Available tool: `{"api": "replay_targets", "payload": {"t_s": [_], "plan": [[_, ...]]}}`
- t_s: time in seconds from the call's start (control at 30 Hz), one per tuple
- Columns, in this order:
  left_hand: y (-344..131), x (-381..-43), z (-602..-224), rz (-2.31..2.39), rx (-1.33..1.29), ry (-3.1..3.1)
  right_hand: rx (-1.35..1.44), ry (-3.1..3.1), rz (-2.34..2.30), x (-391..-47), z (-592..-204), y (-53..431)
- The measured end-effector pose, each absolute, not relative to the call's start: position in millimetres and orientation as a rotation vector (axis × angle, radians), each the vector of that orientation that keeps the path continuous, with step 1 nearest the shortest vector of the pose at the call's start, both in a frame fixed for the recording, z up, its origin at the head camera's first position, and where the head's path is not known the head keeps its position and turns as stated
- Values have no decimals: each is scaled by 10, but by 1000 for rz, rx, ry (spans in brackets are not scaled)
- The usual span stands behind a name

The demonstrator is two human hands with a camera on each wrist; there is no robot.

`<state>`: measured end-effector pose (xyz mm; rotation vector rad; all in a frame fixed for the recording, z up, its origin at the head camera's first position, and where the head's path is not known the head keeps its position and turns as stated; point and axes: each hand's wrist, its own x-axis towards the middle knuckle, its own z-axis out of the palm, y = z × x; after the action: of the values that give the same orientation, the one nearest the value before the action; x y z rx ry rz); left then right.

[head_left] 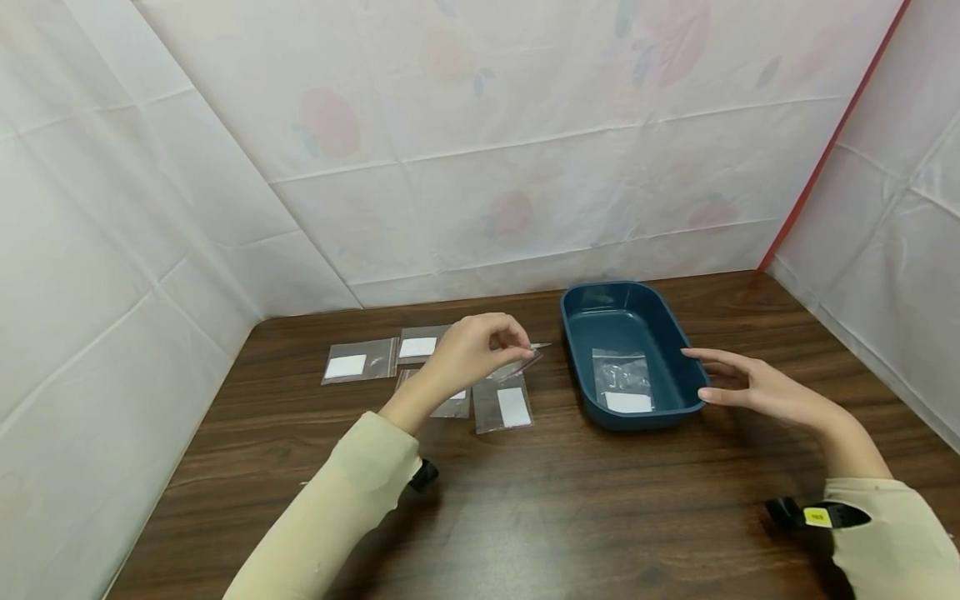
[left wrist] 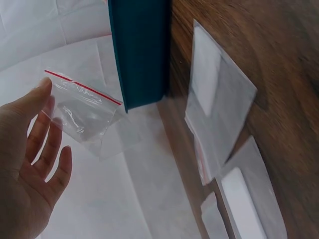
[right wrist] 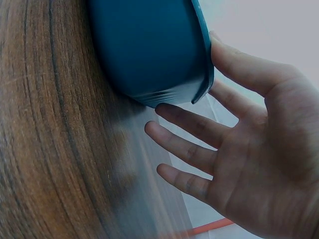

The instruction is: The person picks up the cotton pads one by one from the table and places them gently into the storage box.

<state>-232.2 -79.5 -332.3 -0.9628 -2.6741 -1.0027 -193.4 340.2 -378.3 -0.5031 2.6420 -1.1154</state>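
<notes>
My left hand [head_left: 476, 350] pinches a small clear zip bag [left wrist: 84, 112] with a red strip along its top edge. The bag is held above the table, left of a blue plastic bin [head_left: 585, 392]. Inside the bin lies another clear zip bag [head_left: 622, 375] with a white piece in it. My right hand [head_left: 765, 392] is at the bin's right front corner, thumb and index fingertip at the rim. Its other fingers [right wrist: 184, 149] are extended below the rim in the right wrist view.
Several clear zip bags with white pieces lie on the wooden table left of the bin, among them one bag [head_left: 382, 358] at far left and another [head_left: 487, 408] nearer the bin. White patterned sheeting [head_left: 450, 200] walls the back and sides.
</notes>
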Motion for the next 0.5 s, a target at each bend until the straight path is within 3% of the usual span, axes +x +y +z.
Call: {"api": "replay_targets", "payload": {"t_s": [0.5], "plan": [[-517,-2350,-3230,-1007,-994,-2631,-501,2649,-1107,-1943,-3794,3417]]}}
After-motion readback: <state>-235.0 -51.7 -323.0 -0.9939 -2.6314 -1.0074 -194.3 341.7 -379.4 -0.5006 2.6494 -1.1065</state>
